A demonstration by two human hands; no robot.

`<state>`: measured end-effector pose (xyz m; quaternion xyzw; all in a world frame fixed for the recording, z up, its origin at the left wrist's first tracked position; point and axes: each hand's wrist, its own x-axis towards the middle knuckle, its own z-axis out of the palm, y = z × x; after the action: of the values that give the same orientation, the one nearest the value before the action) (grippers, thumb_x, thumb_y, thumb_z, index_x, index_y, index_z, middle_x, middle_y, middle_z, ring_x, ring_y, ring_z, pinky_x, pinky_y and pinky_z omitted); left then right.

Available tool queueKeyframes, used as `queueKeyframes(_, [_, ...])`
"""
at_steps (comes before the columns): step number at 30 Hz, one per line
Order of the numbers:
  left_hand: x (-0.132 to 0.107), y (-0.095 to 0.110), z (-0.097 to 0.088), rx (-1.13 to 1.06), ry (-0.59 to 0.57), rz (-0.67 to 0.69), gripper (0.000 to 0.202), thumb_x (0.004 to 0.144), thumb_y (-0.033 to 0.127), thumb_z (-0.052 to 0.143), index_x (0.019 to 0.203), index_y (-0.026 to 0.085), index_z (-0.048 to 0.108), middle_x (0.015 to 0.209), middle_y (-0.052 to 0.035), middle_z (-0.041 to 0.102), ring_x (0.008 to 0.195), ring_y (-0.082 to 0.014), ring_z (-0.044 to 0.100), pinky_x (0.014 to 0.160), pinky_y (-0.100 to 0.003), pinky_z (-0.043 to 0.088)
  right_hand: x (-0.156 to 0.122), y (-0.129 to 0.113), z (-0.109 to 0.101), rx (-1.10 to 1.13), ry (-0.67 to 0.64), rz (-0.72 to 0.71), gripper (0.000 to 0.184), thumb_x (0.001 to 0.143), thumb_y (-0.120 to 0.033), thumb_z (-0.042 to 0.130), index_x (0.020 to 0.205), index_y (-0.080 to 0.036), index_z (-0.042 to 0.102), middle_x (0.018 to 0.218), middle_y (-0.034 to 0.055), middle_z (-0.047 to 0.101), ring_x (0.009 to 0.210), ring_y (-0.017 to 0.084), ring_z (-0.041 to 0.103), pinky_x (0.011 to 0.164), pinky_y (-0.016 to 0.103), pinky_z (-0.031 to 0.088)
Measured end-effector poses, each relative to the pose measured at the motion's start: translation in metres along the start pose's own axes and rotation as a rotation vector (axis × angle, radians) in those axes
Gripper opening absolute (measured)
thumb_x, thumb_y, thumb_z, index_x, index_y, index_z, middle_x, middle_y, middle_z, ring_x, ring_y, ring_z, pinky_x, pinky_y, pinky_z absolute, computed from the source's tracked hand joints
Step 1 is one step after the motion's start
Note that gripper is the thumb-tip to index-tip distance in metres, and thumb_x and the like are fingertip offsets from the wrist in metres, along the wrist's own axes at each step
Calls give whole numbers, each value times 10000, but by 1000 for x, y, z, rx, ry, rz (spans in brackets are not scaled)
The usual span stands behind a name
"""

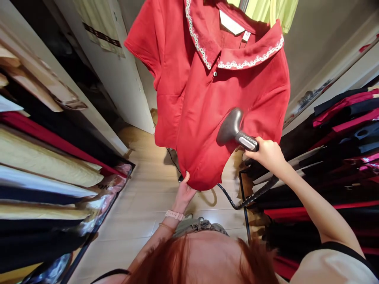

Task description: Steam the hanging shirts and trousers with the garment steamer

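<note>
A red short-sleeved blouse [207, 90] with a white lace-trimmed collar hangs in front of me. My right hand [266, 153] is closed around the handle of a dark grey garment steamer [233, 132], whose head presses against the blouse's lower right front. Its coiled black cord [245, 199] trails down under my forearm. My left hand [184, 193] pinches the blouse's bottom hem from below and pulls it taut. A pale watch strap and a thin bracelet sit on that wrist.
Racks of hanging clothes line both sides: cream, black and red garments [44, 165] on the left, dark and red ones [346, 130] on the right. A wooden floor [142, 205] runs between them. A white door [118, 71] stands behind, and a green garment [266, 10] hangs above.
</note>
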<state>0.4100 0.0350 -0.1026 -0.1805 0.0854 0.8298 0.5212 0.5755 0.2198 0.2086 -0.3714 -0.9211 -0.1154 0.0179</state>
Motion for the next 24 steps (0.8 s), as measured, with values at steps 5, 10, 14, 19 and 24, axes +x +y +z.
queueKeyframes(5, [9,0,-13,-6,-72,-60,533,1077,380,323,1559,188,440,1187,-115,739,1089,-198,730,1161,-345,449,-2,5,6,102,74,53,431,880,-523,625,1139,-178,631,962,126,755,907,318,726,699,320,462])
queueKeyframes(10, [11,-2,-26,0,-148,-117,553,1073,441,287,1500,190,532,1210,-120,728,1122,-203,719,1174,-365,436,1,-2,9,159,18,-33,464,838,-546,667,1141,-196,625,957,102,758,892,313,728,688,315,461])
queueKeyframes(14, [11,-1,-27,-9,-103,-114,519,1072,432,312,1398,193,638,1197,-110,741,1110,-198,725,1130,-347,482,11,0,10,142,105,55,487,872,-577,622,1122,-160,606,980,146,745,923,332,717,711,331,466])
queueKeyframes(19, [12,1,-30,-27,-130,-117,529,1076,433,284,1397,211,640,1170,-93,755,1103,-184,727,1109,-329,499,12,-5,19,132,-17,-78,466,842,-519,659,1158,-184,593,953,111,744,870,308,714,699,316,455])
queueKeyframes(24, [8,-2,-30,-30,-75,-102,508,1078,406,299,1445,219,596,1187,-98,749,1125,-185,718,1142,-341,465,18,-9,13,191,97,36,464,859,-555,630,1113,-168,588,955,138,736,881,322,704,698,325,456])
